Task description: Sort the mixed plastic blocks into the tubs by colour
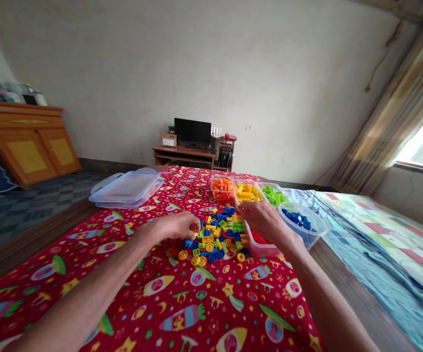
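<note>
A mixed pile of toy building bricks [217, 232], in blue, yellow, green and orange with several wheel pieces, lies on the red patterned cloth [134, 278]. At the pile's left edge, my left hand [184, 225] has its fingers curled and pinched; what they hold, if anything, is hidden. My right hand [261, 217] hangs over the sorting boxes, its fingertips pinched near the yellow bricks [247, 191]. Whatever it grips is too small to make out. Beneath the right hand and wrist, red bricks [259, 238] show in a clear box [266, 251].
Orange bricks [222, 188] and green bricks [274, 195] fill boxes at the back. Blue bricks [298, 219] lie in a round clear tub [308, 238] at right. Stacked plastic lids [125, 188] rest at left. Beyond stands a desk with a monitor [192, 132].
</note>
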